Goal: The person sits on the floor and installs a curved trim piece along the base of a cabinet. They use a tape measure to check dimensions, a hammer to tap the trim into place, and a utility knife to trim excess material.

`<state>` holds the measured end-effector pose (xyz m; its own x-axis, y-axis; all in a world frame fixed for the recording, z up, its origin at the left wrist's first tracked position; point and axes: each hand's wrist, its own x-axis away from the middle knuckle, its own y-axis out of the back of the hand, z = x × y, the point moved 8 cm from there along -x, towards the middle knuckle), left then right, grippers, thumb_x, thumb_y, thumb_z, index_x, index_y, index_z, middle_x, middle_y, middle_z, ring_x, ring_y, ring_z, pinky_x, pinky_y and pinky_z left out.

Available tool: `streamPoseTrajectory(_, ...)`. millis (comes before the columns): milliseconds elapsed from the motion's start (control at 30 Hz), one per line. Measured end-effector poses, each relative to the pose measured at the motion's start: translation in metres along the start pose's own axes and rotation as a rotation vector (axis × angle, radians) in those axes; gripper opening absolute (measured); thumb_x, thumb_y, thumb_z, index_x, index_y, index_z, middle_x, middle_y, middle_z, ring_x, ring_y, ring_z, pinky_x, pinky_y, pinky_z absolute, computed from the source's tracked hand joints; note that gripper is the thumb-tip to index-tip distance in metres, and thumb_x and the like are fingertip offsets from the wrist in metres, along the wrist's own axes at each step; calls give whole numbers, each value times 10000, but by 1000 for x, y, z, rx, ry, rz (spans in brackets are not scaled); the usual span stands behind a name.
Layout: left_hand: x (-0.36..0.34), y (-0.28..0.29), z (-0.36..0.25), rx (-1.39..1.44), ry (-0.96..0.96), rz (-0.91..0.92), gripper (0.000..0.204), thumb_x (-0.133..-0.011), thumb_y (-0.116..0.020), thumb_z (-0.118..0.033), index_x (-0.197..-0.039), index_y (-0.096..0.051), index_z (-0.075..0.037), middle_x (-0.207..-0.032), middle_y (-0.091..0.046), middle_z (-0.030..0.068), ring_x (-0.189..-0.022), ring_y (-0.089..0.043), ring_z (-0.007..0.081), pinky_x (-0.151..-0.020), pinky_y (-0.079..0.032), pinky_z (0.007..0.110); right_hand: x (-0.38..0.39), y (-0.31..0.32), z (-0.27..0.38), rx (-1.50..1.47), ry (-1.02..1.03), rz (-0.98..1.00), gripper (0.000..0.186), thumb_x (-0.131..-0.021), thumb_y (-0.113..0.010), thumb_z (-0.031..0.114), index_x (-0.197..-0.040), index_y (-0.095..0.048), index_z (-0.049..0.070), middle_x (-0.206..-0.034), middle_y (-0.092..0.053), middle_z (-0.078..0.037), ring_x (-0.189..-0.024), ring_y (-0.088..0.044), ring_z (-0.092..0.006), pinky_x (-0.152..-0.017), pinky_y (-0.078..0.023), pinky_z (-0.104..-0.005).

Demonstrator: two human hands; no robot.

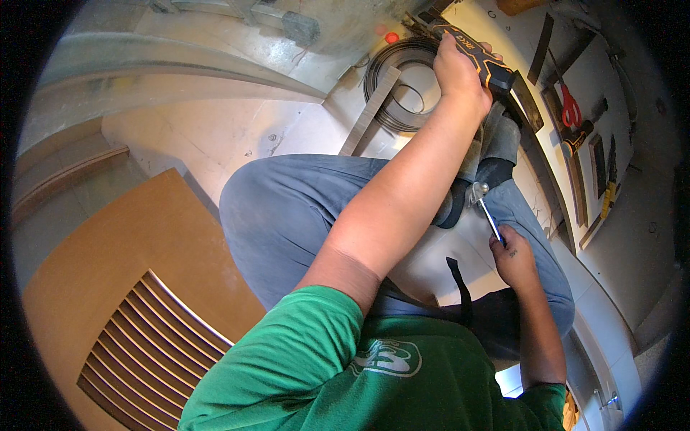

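My left hand (460, 75) grips a black and orange power tool (491, 68) at the top, beside a coil of dark edging strip (383, 85). A pale wooden strip (364, 118) lies across the coil. Lower right, my right hand (512, 260) is closed on a small hammer (488, 211), whose silver head rests near my shoes and grey-clad legs. A black strap (458, 284) hangs between my legs.
At the lower left lies a brown board (86, 251) with a slatted opening. On the right, a white board (589, 187) carries red scissors (568, 108), dark strips and tools. A pale wall and ledge (180, 72) bound the upper left.
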<state>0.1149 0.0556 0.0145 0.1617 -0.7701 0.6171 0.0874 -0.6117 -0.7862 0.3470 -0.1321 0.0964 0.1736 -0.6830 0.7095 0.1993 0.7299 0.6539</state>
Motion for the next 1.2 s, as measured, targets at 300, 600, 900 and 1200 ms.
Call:
streamPoseTrajectory(300,2,0,-3,-53,-51,9,362,-1066,-339,-378,-1100,-542,-80,-844,-626,128,-715,-618,291,-699,-551,446,1,-3,-4,5,-60,62,180,-915,-641,158,-1010,-622,6,-853,-650,-287,-818,-648,-478,-722,-501,-518)
streamPoseTrajectory(600,7,-1,-4,-58,-39,-30,355,-1064,-348,-376,-1096,-547,-85,-866,-625,118,-737,-623,269,-712,-553,449,0,-3,-6,17,-75,54,188,-911,-641,174,-1005,-637,11,-847,-653,-290,-820,-654,-477,-728,-503,-525)
streamPoseTrajectory(900,3,0,-3,-61,-44,-11,354,-1059,-347,-376,-1089,-539,-81,-849,-625,130,-724,-621,299,-712,-551,454,0,-3,-5,-8,-81,56,211,-909,-642,173,-1037,-642,5,-827,-648,-299,-808,-657,-479,-723,-507,-514)
streamPoseTrajectory(1200,0,1,-1,-24,-29,19,368,-1064,-336,-385,-1118,-537,-82,-880,-629,133,-756,-625,293,-725,-554,458,1,-3,-3,-8,-71,46,191,-910,-649,157,-1030,-650,8,-837,-652,-290,-794,-659,-468,-713,-504,-511)
